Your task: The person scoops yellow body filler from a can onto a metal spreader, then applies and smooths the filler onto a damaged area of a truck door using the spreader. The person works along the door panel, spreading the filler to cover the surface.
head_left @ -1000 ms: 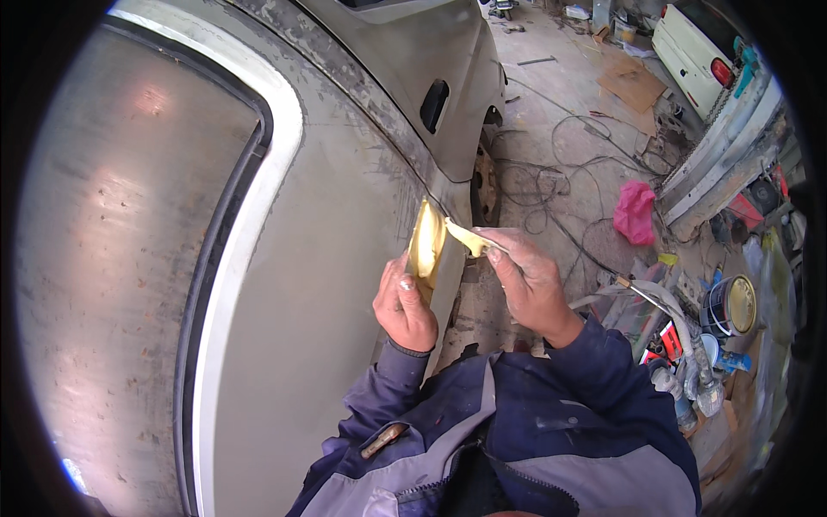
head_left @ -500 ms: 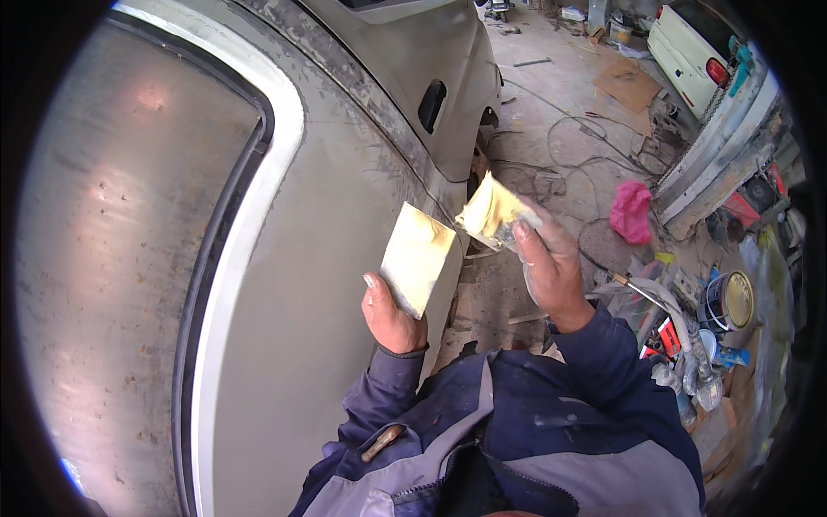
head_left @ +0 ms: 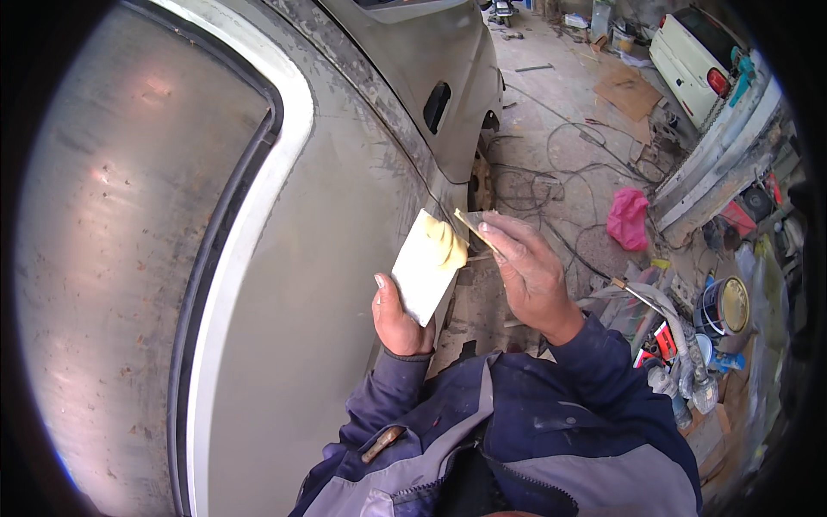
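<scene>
My left hand (head_left: 401, 323) grips a flat white board (head_left: 419, 284) by its lower end, thumb along one edge. A mound of pale yellow filler paste (head_left: 446, 243) lies on the board's upper right part. In my right hand (head_left: 536, 271) is a thin putty spreader (head_left: 475, 231), pinched between thumb and fingers and turned nearly edge-on, just right of the paste. A narrow yellow smear shows along its edge. Both hands are in front of my body, beside the grey, primed panel of a car (head_left: 319, 215). The left fingers are hidden under the board.
A dusty car window (head_left: 146, 241) with a white-painted frame fills the left side. Cables and hoses (head_left: 551, 172) snake over the floor. On the right lie a pink bag (head_left: 628, 219), an open can (head_left: 725, 306) and clutter. A white vehicle (head_left: 687, 65) stands far right.
The yellow paste that was on the spreader is now a mound on the board. My right hand has turned the spreader edge-on and come closer to the board.
</scene>
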